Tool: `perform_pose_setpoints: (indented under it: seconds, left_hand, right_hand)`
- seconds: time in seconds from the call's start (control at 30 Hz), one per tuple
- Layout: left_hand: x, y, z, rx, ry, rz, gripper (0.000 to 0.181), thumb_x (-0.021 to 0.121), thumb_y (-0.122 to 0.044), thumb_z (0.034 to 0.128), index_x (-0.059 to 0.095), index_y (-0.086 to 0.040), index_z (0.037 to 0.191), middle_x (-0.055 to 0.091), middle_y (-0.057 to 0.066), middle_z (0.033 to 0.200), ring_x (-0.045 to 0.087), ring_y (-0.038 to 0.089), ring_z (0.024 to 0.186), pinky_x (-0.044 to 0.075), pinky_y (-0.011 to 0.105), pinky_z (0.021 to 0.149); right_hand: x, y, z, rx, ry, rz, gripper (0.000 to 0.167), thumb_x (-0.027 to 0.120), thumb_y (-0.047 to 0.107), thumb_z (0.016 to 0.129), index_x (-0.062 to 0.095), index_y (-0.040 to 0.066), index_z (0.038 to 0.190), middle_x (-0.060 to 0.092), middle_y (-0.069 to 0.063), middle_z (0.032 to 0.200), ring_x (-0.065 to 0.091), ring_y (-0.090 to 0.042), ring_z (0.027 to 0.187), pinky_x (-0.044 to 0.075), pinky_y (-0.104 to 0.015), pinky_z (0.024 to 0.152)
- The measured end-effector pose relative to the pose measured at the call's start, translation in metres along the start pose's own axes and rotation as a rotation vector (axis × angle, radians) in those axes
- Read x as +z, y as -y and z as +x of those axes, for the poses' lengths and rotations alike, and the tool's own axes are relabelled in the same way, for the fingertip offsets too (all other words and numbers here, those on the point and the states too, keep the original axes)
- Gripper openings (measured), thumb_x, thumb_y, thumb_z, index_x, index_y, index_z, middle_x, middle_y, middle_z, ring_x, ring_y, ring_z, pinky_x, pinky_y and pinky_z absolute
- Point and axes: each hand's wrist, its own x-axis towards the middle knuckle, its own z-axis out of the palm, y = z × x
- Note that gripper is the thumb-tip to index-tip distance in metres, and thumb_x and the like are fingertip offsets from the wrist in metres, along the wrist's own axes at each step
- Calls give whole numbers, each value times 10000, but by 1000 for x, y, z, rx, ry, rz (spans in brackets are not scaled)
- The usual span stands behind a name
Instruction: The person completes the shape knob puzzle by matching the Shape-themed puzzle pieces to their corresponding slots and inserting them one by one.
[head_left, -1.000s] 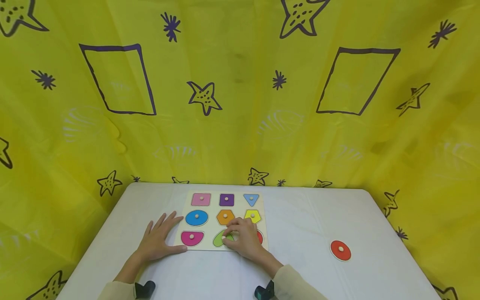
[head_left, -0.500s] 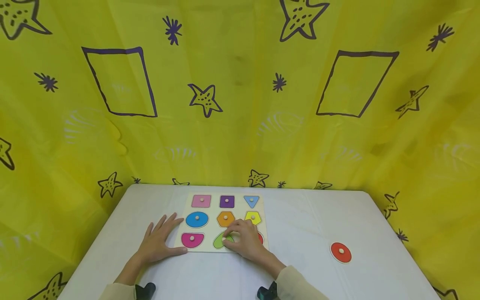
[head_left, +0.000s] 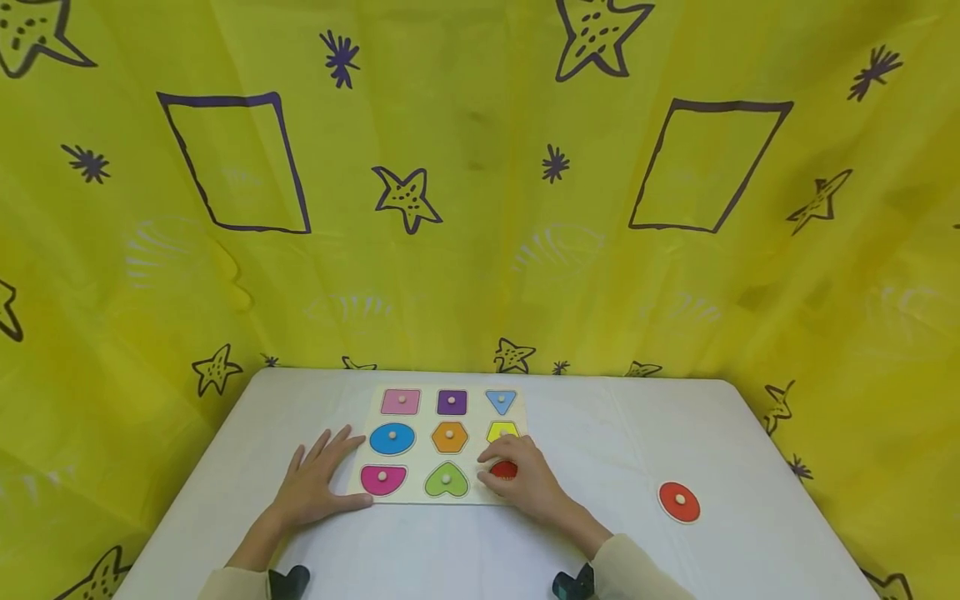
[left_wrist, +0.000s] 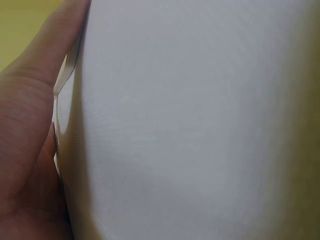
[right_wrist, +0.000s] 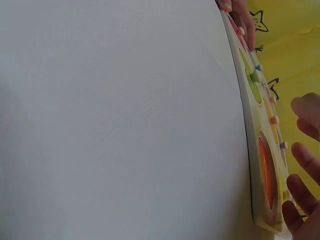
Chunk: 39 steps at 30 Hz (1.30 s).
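A wooden peg puzzle board (head_left: 420,495) lies on the white table, filled with knobbed shapes, among them a green heart (head_left: 442,483) and a magenta half circle (head_left: 380,483). Its bottom right round recess (head_left: 504,470) shows a red bottom and no knob. My left hand (head_left: 311,487) lies with fingers spread at the board's left edge, thumb at its lower corner. Above the recess is my right hand (head_left: 529,479), fingers bent loosely and apart from the thumb, holding nothing; the right wrist view shows the fingers clear of the board. The red round knobbed piece (head_left: 687,509) lies apart at the right.
The white table (head_left: 600,450) has rounded far corners. A yellow curtain (head_left: 480,275) printed with dark stars hangs behind it and along both sides. Dark devices, one at each wrist, show at the bottom of the head view.
My right hand has let go of the green heart's knob and moved right, over the red recess. The heart sits in its place. My left hand stays where it was.
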Motion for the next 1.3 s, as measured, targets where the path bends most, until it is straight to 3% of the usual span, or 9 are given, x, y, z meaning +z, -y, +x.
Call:
perform_pose_setpoints:
  seconds: [0.2, 0.6, 0.87, 0.97, 1.2, 1.3]
  left_hand:
    - [-2, 0, -1, -2, -2, 6, 1015, 831, -669, 688, 512, -162, 1506, 387, 197, 1608, 206, 497, 1498, 39, 765, 1155]
    - [-3, 1, 0, -6, 2, 15, 1021, 826, -679, 690, 508, -161, 1511, 379, 198, 1613, 199, 497, 1501, 29, 762, 1157]
    - [-4, -3, -2, -4, 5, 17, 1013, 826, -673, 695, 509, -162, 1510, 378, 200, 1613, 206, 505, 1498, 41, 767, 1153]
    - [-4, -3, -2, -2, 2, 15, 1007, 828, -667, 698, 510, -160, 1508, 380, 202, 1612, 209, 510, 1495, 45, 767, 1153]
    - [-6, -5, -2, -2, 7, 14, 1008, 827, -669, 698, 511, -161, 1509, 380, 204, 1611, 207, 506, 1498, 41, 768, 1152]
    - [-5, -3, -2, 1, 6, 16, 1004, 824, -668, 701, 510, -163, 1510, 383, 199, 1611, 211, 503, 1497, 47, 768, 1152]
  right_hand:
    - [-21, -6, -11, 26, -10, -87, 149, 841, 171, 857, 781, 194, 991, 690, 119, 1039, 534, -122, 971, 486, -319, 805]
    - [-74, -27, -49, 75, -158, -158, 217, 872, 132, 821, 780, 178, 1013, 691, 164, 1049, 578, -115, 1003, 533, -356, 845]
    - [-107, -47, -78, -41, -280, -217, 271, 891, 46, 757, 774, 128, 987, 725, 96, 1004, 598, -189, 901, 512, -355, 743]
    - [-119, -52, -91, -17, -313, -244, 278, 890, 48, 757, 773, 133, 995, 727, 79, 999, 591, -179, 873, 501, -320, 718]
    - [-142, -68, -119, 122, -337, -277, 273, 889, 78, 776, 770, 138, 1014, 718, 12, 1016, 538, -193, 833, 464, -255, 622]
    - [-149, -74, -128, 175, -340, -303, 273, 893, 87, 776, 770, 146, 1012, 716, -10, 1027, 540, -194, 891, 492, -238, 660]
